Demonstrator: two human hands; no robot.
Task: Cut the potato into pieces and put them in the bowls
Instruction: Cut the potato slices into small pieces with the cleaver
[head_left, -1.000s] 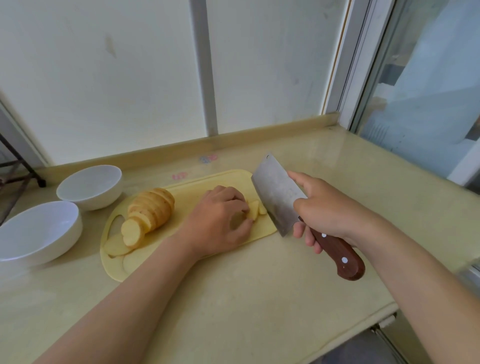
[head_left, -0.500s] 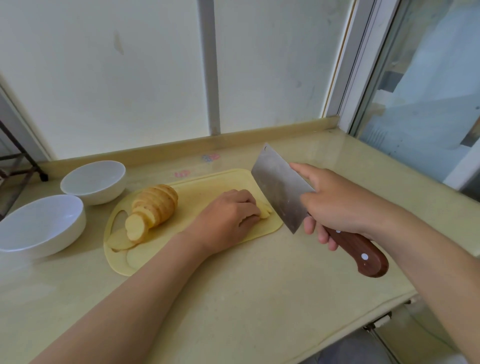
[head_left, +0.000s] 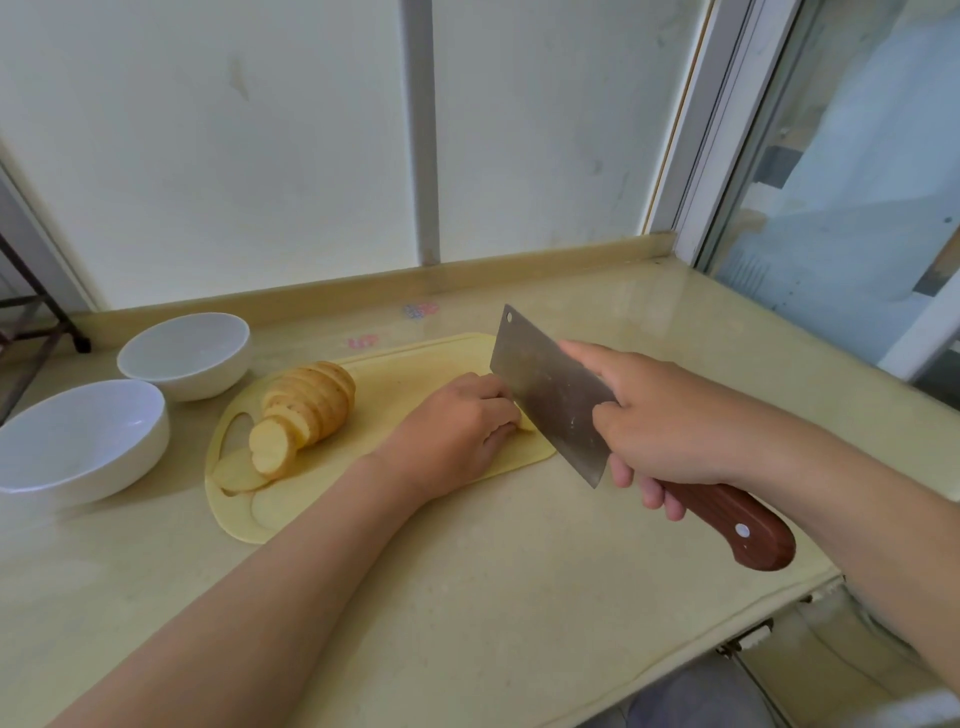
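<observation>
The right hand (head_left: 670, 421) is clamped on a cleaver (head_left: 550, 395). Its fingers wrap the top of the brown wooden handle and its forefinger lies along the flat of the steel blade. The blade stands on its edge, its lower part at the right end of the cutting board (head_left: 415, 374). The left hand (head_left: 457, 431) sits just beside the blade, knuckles up against the steel. Its fingers curl down over a cut potato piece (head_left: 524, 427), of which only a pale yellow sliver shows between fingertips and blade. How much lies under the palm cannot be told. Further left on the pale yellow, oval board rests the sliced potato (head_left: 311, 400). It is cut crosswise into rounds that lean on one another in a fanned row, tan speckled skin on the outside and moist yellow flesh on the front face. Two loose slices (head_left: 236, 470) lie flat at the board's near left end, beside its handle hole. Off the board to the left stand two white bowls, touching or nearly so. The near bowl (head_left: 130, 467) is the larger, and the far bowl (head_left: 208, 379) sits behind it. Neither shows any potato inside. Everything stands on a glossy beige worktop (head_left: 493, 597) that runs to a white wall behind and a glass pane on the right.
</observation>
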